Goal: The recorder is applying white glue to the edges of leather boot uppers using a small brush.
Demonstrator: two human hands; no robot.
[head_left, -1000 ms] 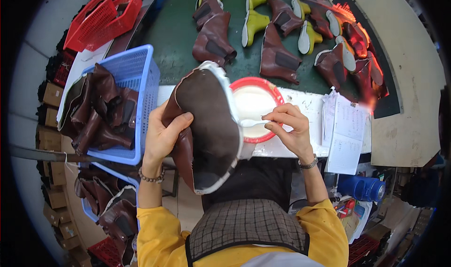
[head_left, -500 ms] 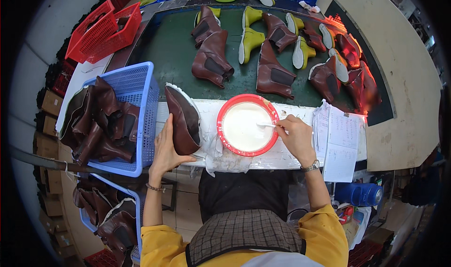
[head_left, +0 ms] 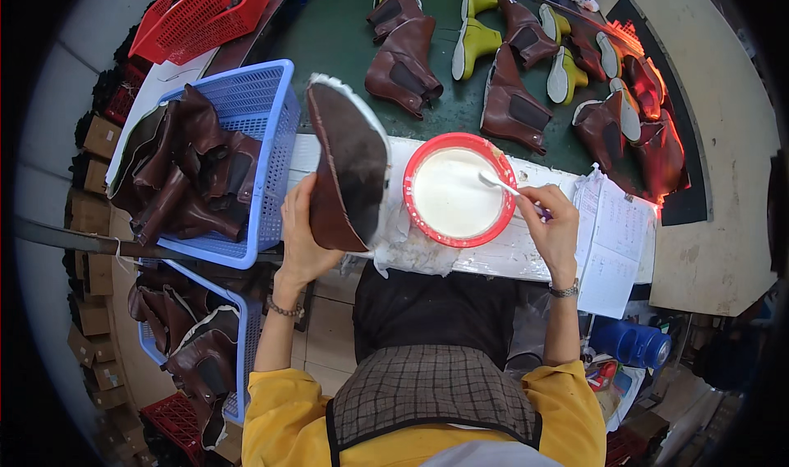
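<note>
My left hand point(head_left: 302, 235) is closed round the lower end of a brown leather boot upper point(head_left: 349, 175), whose dark underside with a whitish edge faces up. To its right stands a red-rimmed bowl point(head_left: 417, 219) of thick white liquid point(head_left: 452, 191). Between the fingers of my right hand point(head_left: 552, 227) is a small toothbrush-like brush point(head_left: 500, 182). Its white head hangs over the liquid; whether it touches the surface I cannot tell. Part of its purple handle shows at my fingers.
Left stands a blue basket point(head_left: 283, 150) of brown boot uppers, with another blue basket point(head_left: 244, 356) below. Brown boots point(head_left: 403, 64) and yellow-green heeled soles point(head_left: 475, 46) lie on the green surface point(head_left: 329, 35), some under red glow. Handwritten papers point(head_left: 616, 237) lie right; a white rag point(head_left: 411, 253) lies near the bowl.
My left hand has raised the boot upper and turned its underside more upward. The brush head has lifted from the white liquid and shows more fully. The whole view has shifted a little.
</note>
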